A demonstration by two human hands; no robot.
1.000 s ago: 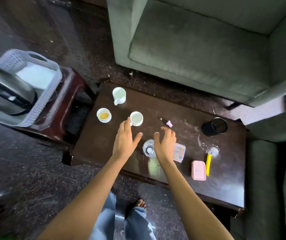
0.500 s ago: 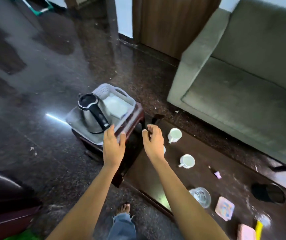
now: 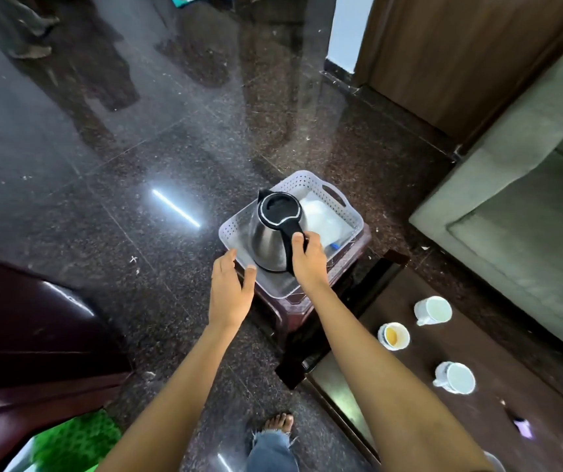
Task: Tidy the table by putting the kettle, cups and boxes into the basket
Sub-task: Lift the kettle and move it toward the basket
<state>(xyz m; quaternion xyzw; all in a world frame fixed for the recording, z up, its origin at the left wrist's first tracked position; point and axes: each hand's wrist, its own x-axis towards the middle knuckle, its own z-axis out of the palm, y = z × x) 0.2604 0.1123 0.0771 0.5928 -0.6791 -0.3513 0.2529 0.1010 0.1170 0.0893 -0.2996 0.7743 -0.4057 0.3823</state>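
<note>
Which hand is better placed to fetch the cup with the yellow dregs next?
Probably the right hand, once it releases the kettle handle: that cup sits on the table beside the right forearm. The left hand, at the basket rim, would have to cross over.

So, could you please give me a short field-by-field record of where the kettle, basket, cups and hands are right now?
kettle: upright inside the basket
basket: on a dark stool beside the table
right hand: grips the kettle's black handle
left hand: touches the basket's near corner
cups: three, all on the table, none in the basket
</note>
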